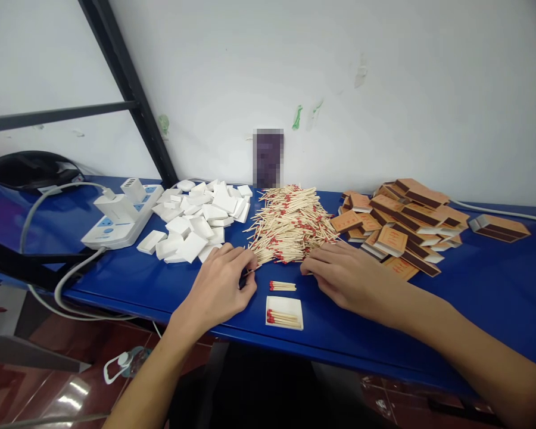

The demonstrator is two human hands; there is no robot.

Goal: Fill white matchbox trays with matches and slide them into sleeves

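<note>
A large heap of red-tipped matches [290, 223] lies on the blue table. At its near left edge my left hand [226, 280] is closed, thumb and forefinger pinched on a thin match. My right hand [339, 274] rests at the near right edge, fingers curled together; a red match tip shows at the fingertips, and the rest is hidden. Between the hands sits a small row of matches [283, 286], side by side with heads to the left. Just in front of that, an open white matchbox tray [290, 301] holds several matches along its near side.
White matchbox trays [196, 220] are piled left of the heap, orange-brown matchbox sleeves [402, 220] on the right. A power strip [125, 223] with cables stands at the left by a black metal frame [129, 83]. A blurred dark rectangle [268, 158] leans at the wall.
</note>
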